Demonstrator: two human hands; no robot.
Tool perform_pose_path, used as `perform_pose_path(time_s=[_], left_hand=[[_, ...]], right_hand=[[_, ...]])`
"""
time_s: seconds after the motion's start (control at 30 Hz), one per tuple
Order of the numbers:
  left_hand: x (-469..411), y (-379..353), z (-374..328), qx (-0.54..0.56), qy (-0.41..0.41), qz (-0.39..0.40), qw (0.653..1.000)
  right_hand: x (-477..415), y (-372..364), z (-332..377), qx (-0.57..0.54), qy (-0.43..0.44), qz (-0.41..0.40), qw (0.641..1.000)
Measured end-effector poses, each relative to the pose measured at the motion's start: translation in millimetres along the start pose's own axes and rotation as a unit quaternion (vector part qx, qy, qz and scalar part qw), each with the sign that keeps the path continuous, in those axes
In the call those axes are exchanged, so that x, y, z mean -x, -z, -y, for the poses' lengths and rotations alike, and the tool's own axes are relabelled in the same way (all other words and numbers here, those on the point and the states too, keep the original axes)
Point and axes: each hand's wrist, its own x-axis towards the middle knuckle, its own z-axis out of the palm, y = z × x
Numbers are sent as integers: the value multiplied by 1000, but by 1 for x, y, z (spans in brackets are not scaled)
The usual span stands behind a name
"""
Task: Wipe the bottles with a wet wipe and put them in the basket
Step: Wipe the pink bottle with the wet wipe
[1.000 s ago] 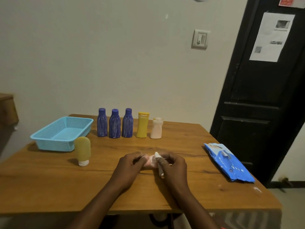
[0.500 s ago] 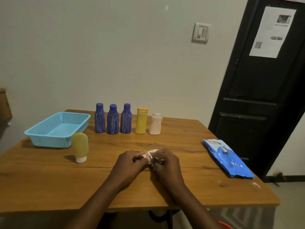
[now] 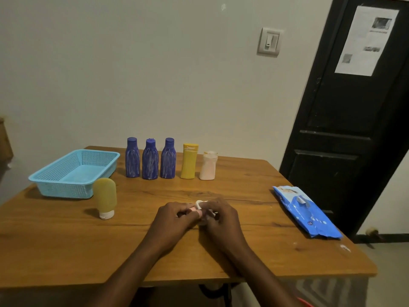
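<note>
A pale wall (image 3: 155, 63) with one light switch (image 3: 269, 42) stood behind a wooden table (image 3: 66, 240), and to the right was one black door (image 3: 343, 129) bearing a single printed sheet (image 3: 367, 41). Along the table's far edge five bottles stood upright in a row: three blue bottles, the first (image 3: 132, 158), the second (image 3: 150, 160) and the third (image 3: 168, 159), then one yellow bottle (image 3: 189, 161), then one pale bottle (image 3: 208, 166). One blue basket (image 3: 73, 187) sat at the far left of the table. Just beside its near right corner a single yellow tube (image 3: 105, 197) stood on its white cap. One blue wipe pack (image 3: 307, 212) lay flat near the right edge, well apart from the rest.

Both hands met low over the middle of the table. The left hand (image 3: 174, 220) had its fingers curled round a small pink item (image 3: 194, 209), mostly hidden. The right hand (image 3: 223, 220) was curled too, its fingertips pinching a white wipe (image 3: 198, 203) against that item. Whether the item was a bottle could not be told.
</note>
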Motion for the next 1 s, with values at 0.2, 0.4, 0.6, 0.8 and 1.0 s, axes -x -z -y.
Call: perform_pose_path(time_s=[0.2,0.4,0.6,0.8,1.0], left_hand=[[1,1,-2,-15,1,3,1000],[0,0,2,-36,-8,-9,999],[3,2,-3,3,-16,13,1000],[3,1,-2,-10,-13,5,1000],[4,0,-4,-20,-17,-10,1000]], right_hand=[[-11,8,-10,36,-5,-5,999],[-28,9,-17,27,-96,-64,993],[-1,2,4,38,16,36,999],[-15,12,5,128,24,35,991],[-24,11,9,165,-15,-12,986]])
